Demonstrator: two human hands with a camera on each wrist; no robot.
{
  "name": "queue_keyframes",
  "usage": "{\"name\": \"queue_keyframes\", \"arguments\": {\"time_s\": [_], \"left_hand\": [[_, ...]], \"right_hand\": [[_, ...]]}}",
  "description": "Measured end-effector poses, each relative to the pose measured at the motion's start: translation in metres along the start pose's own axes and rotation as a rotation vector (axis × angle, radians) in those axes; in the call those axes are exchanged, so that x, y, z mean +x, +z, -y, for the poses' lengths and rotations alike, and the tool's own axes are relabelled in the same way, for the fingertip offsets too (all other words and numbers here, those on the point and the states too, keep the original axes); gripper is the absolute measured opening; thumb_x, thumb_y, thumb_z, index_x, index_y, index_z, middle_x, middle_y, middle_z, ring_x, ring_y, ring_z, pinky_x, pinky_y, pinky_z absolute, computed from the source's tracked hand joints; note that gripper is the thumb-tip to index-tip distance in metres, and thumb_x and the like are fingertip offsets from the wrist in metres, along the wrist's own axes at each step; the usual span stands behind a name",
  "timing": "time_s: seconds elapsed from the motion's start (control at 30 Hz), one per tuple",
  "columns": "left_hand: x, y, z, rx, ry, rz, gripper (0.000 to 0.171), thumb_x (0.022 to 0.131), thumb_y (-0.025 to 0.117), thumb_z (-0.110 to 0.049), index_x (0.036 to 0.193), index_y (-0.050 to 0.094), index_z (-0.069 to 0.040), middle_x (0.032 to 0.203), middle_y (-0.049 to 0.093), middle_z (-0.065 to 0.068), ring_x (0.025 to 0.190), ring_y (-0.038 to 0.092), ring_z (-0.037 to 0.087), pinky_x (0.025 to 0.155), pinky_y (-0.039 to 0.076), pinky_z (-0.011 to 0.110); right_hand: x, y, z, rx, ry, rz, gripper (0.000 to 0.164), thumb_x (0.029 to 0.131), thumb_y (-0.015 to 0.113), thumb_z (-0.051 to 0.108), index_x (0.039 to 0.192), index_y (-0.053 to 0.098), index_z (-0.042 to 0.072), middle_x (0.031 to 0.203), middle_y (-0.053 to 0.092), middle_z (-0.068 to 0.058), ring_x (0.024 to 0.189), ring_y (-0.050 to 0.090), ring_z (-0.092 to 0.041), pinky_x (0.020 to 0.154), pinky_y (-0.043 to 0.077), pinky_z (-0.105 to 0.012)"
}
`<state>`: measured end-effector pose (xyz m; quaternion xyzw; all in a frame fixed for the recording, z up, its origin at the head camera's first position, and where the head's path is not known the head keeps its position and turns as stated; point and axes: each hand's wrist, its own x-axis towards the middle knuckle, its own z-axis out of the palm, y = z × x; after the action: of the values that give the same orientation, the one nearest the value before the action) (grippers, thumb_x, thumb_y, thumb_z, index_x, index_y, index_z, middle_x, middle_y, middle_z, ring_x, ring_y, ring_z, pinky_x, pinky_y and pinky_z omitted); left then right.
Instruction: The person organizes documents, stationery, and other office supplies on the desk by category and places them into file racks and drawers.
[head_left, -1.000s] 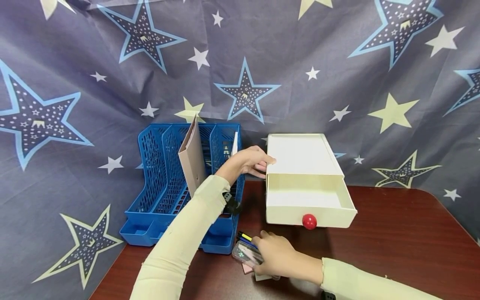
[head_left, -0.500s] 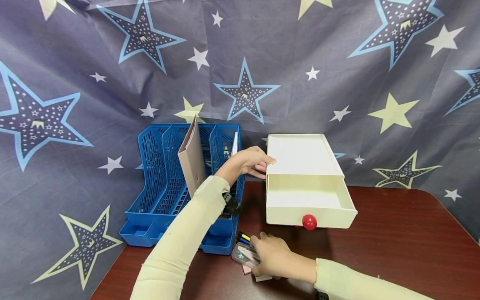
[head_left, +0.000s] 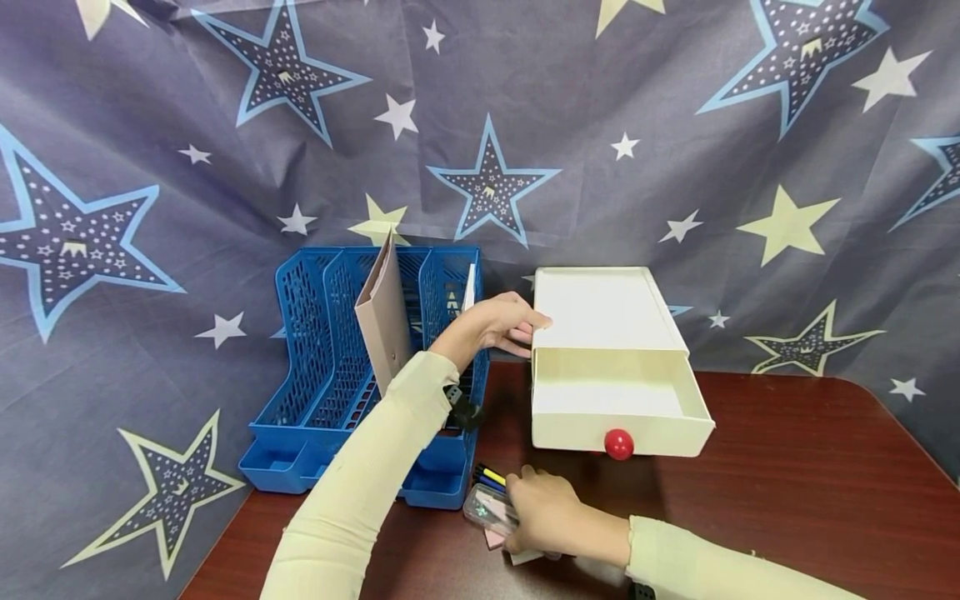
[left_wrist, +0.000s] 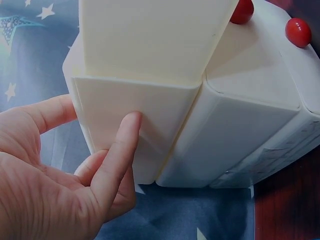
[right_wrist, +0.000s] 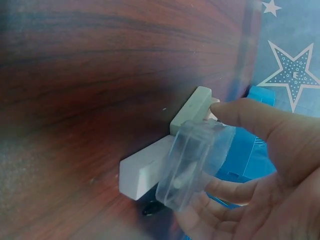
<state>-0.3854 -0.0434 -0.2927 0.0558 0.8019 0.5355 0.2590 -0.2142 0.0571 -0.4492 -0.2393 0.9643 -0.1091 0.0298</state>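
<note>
My left hand (head_left: 501,321) rests on the left edge of a white drawer unit (head_left: 607,308), thumb on top. In the left wrist view, my index finger touches the unit's side wall (left_wrist: 107,105). The top drawer (head_left: 570,432), with a red knob (head_left: 618,444), stands pulled out, its visible floor bare. My right hand (head_left: 551,512) grips a small clear plastic case (right_wrist: 187,160) between thumb and fingers, low over the table. Small pale things show inside it. Close beneath lie a white block (right_wrist: 142,170) and a pale green block (right_wrist: 192,110); pens (head_left: 489,477) lie just beyond.
A blue file rack (head_left: 307,333) stands on the left, holding a beige folder (head_left: 386,325) and something white and thin (head_left: 469,287). Small trays (head_left: 435,475) line its front. A star-patterned cloth (head_left: 600,208) hangs behind the dark red table (head_left: 787,467).
My right hand has shifted slightly left with its forearm and still grips the clear case. My left hand, the drawer unit and the rack have stayed in place.
</note>
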Motion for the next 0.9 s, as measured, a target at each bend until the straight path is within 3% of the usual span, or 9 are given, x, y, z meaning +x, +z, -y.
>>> {"name": "queue_keyframes", "arguments": {"time_s": [0.13, 0.53, 0.77, 0.9], "left_hand": [[-0.0001, 0.0003, 0.0009, 0.006, 0.004, -0.002, 0.011, 0.097, 0.070, -0.016, 0.093, 0.071, -0.005, 0.082, 0.072, 0.003, 0.074, 0.070, 0.015, 0.078, 0.065, 0.038], [0.0029, 0.0006, 0.0028, 0.014, 0.019, -0.009, 0.013, 0.097, 0.071, -0.017, 0.094, 0.072, -0.005, 0.082, 0.072, 0.003, 0.075, 0.070, 0.015, 0.080, 0.065, 0.040], [0.0024, 0.0005, 0.0029, 0.007, 0.019, -0.009, 0.012, 0.097, 0.071, -0.016, 0.091, 0.072, -0.005, 0.081, 0.073, 0.003, 0.072, 0.070, 0.015, 0.078, 0.065, 0.039], [0.0025, 0.0003, 0.0030, 0.003, 0.016, -0.004, 0.012, 0.097, 0.070, -0.016, 0.090, 0.072, -0.006, 0.080, 0.073, 0.003, 0.071, 0.070, 0.014, 0.088, 0.063, 0.045]], "right_hand": [[-0.0002, -0.0011, 0.0013, 0.001, 0.000, -0.003, 0.049, 0.061, 0.094, 0.038, 0.091, 0.065, 0.010, 0.077, 0.053, -0.002, 0.068, 0.052, -0.017, 0.052, 0.042, -0.032], [-0.0005, -0.0006, 0.0023, 0.009, -0.002, -0.003, 0.047, 0.062, 0.092, 0.033, 0.089, 0.063, 0.009, 0.077, 0.053, -0.002, 0.069, 0.053, -0.017, 0.052, 0.043, -0.033], [-0.0028, 0.0025, 0.0040, -0.020, -0.027, -0.058, 0.049, 0.060, 0.093, 0.031, 0.091, 0.064, 0.009, 0.078, 0.053, -0.002, 0.071, 0.055, -0.019, 0.052, 0.044, -0.033], [-0.0040, 0.0026, 0.0063, -0.049, -0.035, -0.082, 0.052, 0.059, 0.094, 0.031, 0.094, 0.064, 0.008, 0.079, 0.053, -0.003, 0.074, 0.056, -0.020, 0.053, 0.046, -0.034]]}}
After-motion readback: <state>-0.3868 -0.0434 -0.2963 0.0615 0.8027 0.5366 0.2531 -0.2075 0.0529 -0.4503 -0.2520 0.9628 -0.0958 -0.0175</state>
